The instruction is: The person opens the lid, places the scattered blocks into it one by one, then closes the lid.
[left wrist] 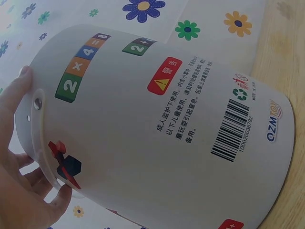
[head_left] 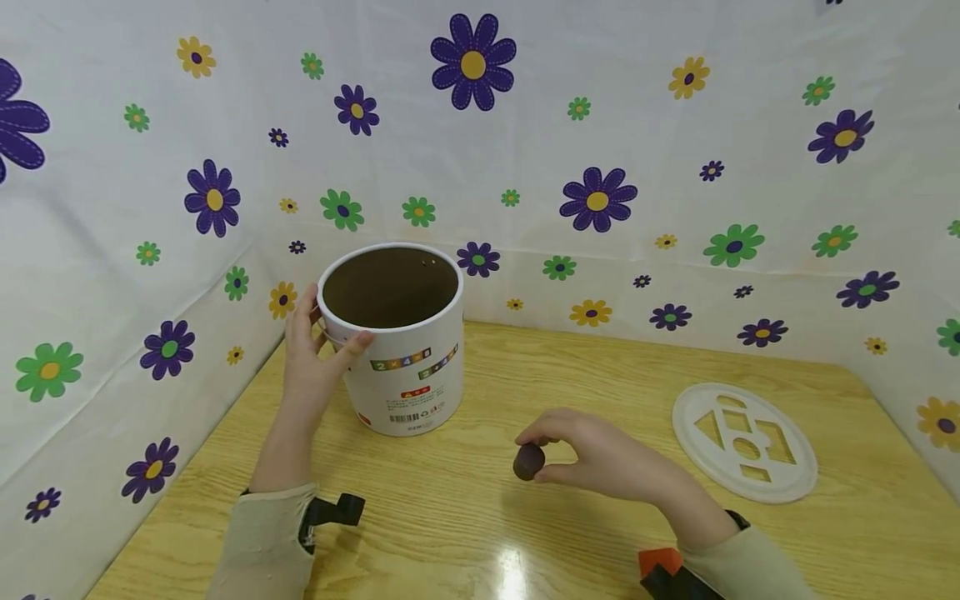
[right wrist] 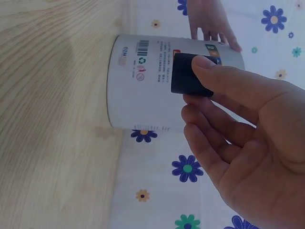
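Note:
A tall white toy bucket (head_left: 408, 383) stands upright on the wooden table, printed with coloured number strips and a barcode. My left hand (head_left: 311, 358) holds it at the upper left side, thumb across the front just under the rim. In the left wrist view, its other fingers curl by the white bucket handle (left wrist: 39, 129). Between thumb and fingertips, my right hand (head_left: 600, 454) pinches a short, dark cylinder block (head_left: 528, 461) above the table, apart from the bucket and to its right. The right wrist view shows the block (right wrist: 183, 76) from the side. The bucket's bottom inside is hidden.
A white round plate with cut-out shapes (head_left: 701, 450) lies on the table (head_left: 420, 517) at the right. Flower-printed white cloth (head_left: 525, 150) closes off the back and both sides.

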Tool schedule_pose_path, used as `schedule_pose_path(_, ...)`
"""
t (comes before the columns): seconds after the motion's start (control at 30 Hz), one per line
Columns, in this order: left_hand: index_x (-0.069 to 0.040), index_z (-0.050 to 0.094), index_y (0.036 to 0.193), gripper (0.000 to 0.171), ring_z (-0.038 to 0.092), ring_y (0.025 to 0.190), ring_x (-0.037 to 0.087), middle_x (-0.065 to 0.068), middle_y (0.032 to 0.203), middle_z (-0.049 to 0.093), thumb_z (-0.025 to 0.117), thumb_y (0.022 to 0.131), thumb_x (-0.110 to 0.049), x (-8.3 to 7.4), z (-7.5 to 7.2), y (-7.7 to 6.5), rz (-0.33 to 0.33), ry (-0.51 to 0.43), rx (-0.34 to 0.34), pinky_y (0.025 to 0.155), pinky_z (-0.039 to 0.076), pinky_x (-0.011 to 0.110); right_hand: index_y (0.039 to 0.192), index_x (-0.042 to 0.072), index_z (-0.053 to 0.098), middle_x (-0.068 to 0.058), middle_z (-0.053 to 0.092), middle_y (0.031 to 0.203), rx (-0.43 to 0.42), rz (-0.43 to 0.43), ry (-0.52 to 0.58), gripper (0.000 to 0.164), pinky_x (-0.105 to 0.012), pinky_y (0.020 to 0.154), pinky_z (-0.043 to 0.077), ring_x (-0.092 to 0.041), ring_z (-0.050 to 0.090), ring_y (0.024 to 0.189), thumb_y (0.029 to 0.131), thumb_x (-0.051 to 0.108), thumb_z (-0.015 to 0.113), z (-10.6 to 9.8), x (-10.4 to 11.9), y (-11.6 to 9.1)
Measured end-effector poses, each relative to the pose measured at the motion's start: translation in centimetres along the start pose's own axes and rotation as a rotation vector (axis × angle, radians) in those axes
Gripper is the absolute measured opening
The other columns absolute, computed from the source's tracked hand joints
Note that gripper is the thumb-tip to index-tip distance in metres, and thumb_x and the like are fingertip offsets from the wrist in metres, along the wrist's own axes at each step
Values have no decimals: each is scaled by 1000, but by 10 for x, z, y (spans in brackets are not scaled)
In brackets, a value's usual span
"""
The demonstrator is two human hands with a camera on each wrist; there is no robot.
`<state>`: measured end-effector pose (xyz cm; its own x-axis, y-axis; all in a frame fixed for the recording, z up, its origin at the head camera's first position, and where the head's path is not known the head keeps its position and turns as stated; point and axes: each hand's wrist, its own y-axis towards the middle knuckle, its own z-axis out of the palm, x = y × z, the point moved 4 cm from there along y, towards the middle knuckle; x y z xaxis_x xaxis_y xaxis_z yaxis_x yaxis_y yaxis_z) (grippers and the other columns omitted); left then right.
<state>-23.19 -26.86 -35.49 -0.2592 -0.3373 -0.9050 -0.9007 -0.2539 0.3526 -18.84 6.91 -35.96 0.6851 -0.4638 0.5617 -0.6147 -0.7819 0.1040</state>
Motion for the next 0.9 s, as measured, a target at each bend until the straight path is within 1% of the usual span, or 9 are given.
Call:
schedule_pose_path(0.33, -26, 15, 153, 93, 23, 137, 19, 1, 150, 19, 75, 83, -35, -1, 1, 0, 16, 3, -2, 111, 28, 44, 119, 10, 64, 4, 63, 111, -101, -26, -8, 39, -32, 87, 51, -12, 58, 101, 82, 14, 76, -13, 15, 29)
schedule_pose_path(0.57, -27, 15, 153, 93, 23, 137, 19, 2, 150, 19, 75, 83, -34, 0, 1, 0, 20, -1, -2, 111, 28, 45, 120, 8, 64, 2, 64, 110, -179, -62, 31, 39, -33, 89, 50, -15, 59, 102, 83, 14, 76, -22, 22, 49)
schedule_pose_path(0.7, -26, 16, 153, 91, 23, 137, 20, 2, 150, 19, 74, 84, -34, 0, 1, -1, 24, -7, -6, 111, 27, 46, 120, 9, 64, 3, 65, 109, -204, -69, 58, 39, -36, 91, 49, -15, 58, 102, 83, 14, 76, -29, 28, 61)
schedule_pose_path(0.9, -26, 16, 153, 91, 23, 137, 19, 2, 151, 19, 74, 84, -34, -1, 1, -2, 21, -10, -7, 111, 27, 47, 119, 8, 65, 3, 65, 106, -251, -110, 101, 37, -38, 92, 48, -14, 57, 98, 83, 13, 75, -42, 40, 80)
